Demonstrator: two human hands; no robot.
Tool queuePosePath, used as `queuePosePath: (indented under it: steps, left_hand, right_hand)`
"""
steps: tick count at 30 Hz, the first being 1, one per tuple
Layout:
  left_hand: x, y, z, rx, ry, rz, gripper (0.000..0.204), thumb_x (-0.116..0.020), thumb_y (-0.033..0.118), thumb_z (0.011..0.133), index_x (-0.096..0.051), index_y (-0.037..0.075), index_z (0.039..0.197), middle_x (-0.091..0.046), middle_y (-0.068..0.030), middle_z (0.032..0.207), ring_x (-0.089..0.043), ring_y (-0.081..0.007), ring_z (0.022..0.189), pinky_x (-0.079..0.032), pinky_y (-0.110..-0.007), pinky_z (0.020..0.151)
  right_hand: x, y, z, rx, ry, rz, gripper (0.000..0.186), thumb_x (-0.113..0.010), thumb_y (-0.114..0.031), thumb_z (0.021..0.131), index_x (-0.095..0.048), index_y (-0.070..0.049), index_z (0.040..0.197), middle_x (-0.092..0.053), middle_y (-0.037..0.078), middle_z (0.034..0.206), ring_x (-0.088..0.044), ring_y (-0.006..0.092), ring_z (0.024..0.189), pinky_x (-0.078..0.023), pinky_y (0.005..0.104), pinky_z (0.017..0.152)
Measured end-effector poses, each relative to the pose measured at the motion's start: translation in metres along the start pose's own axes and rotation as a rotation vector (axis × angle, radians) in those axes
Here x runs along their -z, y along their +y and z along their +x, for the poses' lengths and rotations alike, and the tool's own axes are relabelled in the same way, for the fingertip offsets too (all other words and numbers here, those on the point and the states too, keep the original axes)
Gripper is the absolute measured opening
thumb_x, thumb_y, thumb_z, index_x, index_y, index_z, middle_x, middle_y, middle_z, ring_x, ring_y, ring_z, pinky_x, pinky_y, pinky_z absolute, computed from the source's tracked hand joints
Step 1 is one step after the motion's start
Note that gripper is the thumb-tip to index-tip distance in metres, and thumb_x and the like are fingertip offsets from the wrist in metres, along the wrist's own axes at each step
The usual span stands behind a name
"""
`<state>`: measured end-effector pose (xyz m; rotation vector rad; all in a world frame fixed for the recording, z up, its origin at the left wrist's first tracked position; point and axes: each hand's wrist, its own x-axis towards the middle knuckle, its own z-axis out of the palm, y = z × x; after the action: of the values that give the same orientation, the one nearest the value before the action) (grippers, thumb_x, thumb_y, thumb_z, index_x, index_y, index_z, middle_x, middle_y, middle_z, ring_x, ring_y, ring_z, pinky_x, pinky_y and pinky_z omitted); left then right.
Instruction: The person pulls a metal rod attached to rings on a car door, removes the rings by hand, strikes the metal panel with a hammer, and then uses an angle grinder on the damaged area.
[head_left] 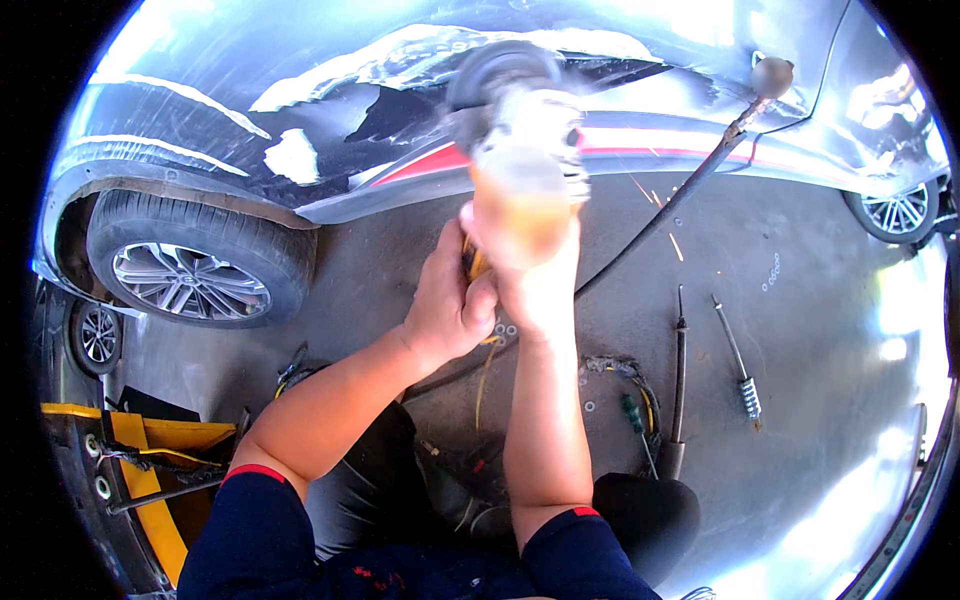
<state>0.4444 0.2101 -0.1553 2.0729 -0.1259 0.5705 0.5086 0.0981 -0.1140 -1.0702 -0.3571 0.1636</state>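
Note:
An angle grinder, silver at the head and orange on the body, is blurred at the car's side. Its dark disc lies over the scraped door panel; whether it touches the metal cannot be made out. My right hand is wrapped round the grinder's body from the right. From the left, my left hand is closed round the rear of the same tool, near its yellow-orange part. Orange sparks fly to the right above the floor. Bare metal and dark patches show in the panel's paint.
A dark cable rises from the floor to a round end on the panel. Car wheels stand at left and right. Right of my knee lie a green-handled screwdriver, a bar and a spring rod. A yellow frame stands lower left.

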Motion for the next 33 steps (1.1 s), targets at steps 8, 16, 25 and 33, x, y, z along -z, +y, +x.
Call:
queuePosePath:
  steps: [8, 16, 25, 33]
  left_hand:
    - [-0.006, 0.006, 0.007, -0.041, 0.043, 0.01, 0.077, -0.062, 0.06, 0.098, -0.043, -0.004, 0.136, -0.064, -0.0307, 0.106, -0.067, -0.0495, 0.096, -0.054, -0.049, 0.08]
    - [-0.012, -0.003, -0.002, -0.112, 0.091, -0.029, 0.088, -0.057, 0.068, 0.098, -0.038, -0.003, 0.144, -0.062, -0.0263, 0.123, -0.066, -0.0391, 0.112, -0.052, -0.044, 0.094]
    - [-0.016, 0.008, 0.0, -0.006, 0.039, 0.046, 0.103, -0.041, 0.084, 0.094, -0.04, -0.004, 0.149, -0.058, -0.0221, 0.139, -0.06, -0.0347, 0.13, -0.046, -0.043, 0.107]
    - [-0.034, 0.0, 0.002, -0.082, 0.082, -0.03, 0.104, -0.041, 0.083, 0.094, -0.039, -0.006, 0.148, -0.057, -0.0252, 0.138, -0.06, -0.0362, 0.128, -0.047, -0.044, 0.105]
  right_hand:
    - [0.011, 0.006, 0.003, 0.021, 0.018, 0.096, 0.034, -0.081, -0.014, 0.086, -0.068, 0.002, 0.113, -0.072, 0.006, 0.098, -0.069, 0.0138, 0.082, -0.058, 0.0303, 0.074]
    - [0.005, 0.0, -0.002, 0.091, -0.041, 0.115, 0.042, -0.084, -0.006, 0.083, -0.065, 0.001, 0.12, -0.071, 0.005, 0.11, -0.066, 0.0129, 0.101, -0.054, 0.0301, 0.089]
    - [0.016, 0.006, 0.003, 0.137, -0.062, 0.105, 0.046, -0.084, -0.007, 0.083, -0.063, 0.001, 0.123, -0.072, 0.005, 0.105, -0.067, 0.0133, 0.094, -0.055, 0.03, 0.084]
    - [0.026, 0.002, 0.007, -0.007, -0.159, 0.177, 0.053, -0.085, -0.004, 0.08, -0.06, 0.0, 0.127, -0.071, 0.005, 0.113, -0.066, 0.0131, 0.101, -0.054, 0.0308, 0.091]
